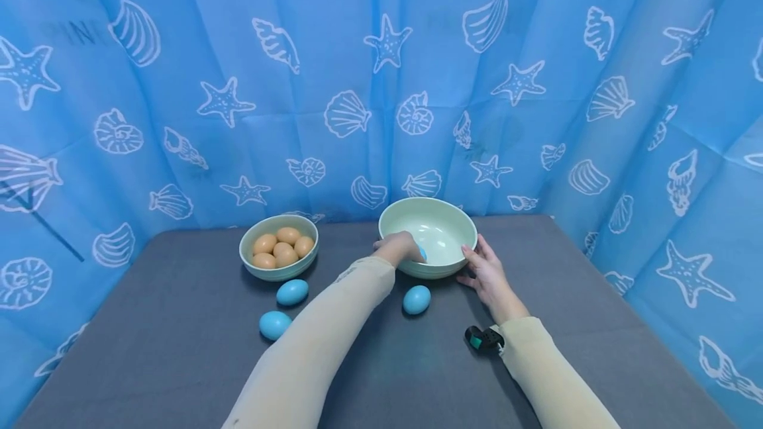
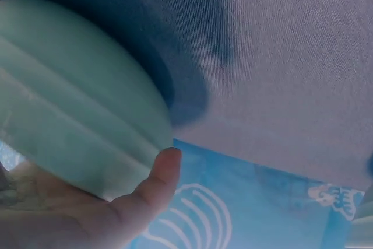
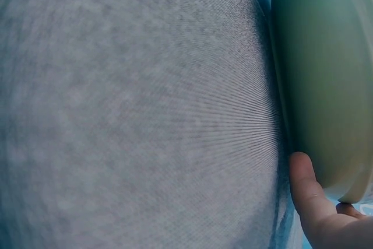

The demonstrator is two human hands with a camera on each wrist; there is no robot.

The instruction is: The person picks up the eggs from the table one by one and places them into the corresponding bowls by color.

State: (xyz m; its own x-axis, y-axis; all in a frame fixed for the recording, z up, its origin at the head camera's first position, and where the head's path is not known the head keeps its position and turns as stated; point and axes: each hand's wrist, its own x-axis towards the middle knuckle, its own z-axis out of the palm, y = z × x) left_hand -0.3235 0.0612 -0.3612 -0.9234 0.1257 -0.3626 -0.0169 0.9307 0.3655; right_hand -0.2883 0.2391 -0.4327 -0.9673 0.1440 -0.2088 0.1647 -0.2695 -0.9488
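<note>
In the head view a large pale green bowl [image 1: 444,234] stands near the table's back edge. My left hand [image 1: 398,248] holds its near left side, and one finger [image 2: 167,167] lies along the outer wall in the left wrist view. At the right side my right hand [image 1: 490,280] grips the bowl, thumb at the rim and fingers outside and below. A blue egg [image 1: 422,253] shows inside the bowl, mostly hidden by my left hand. Another blue egg [image 1: 416,300] lies on the table just in front of the bowl.
A smaller pale bowl [image 1: 279,275] with several brown eggs [image 1: 285,255] stands at the left. Before it lie two blue eggs, one nearer the bowl [image 1: 292,292] and one nearer me [image 1: 275,325]. A blue curtain [image 1: 381,85] hangs behind the grey table [image 1: 149,349].
</note>
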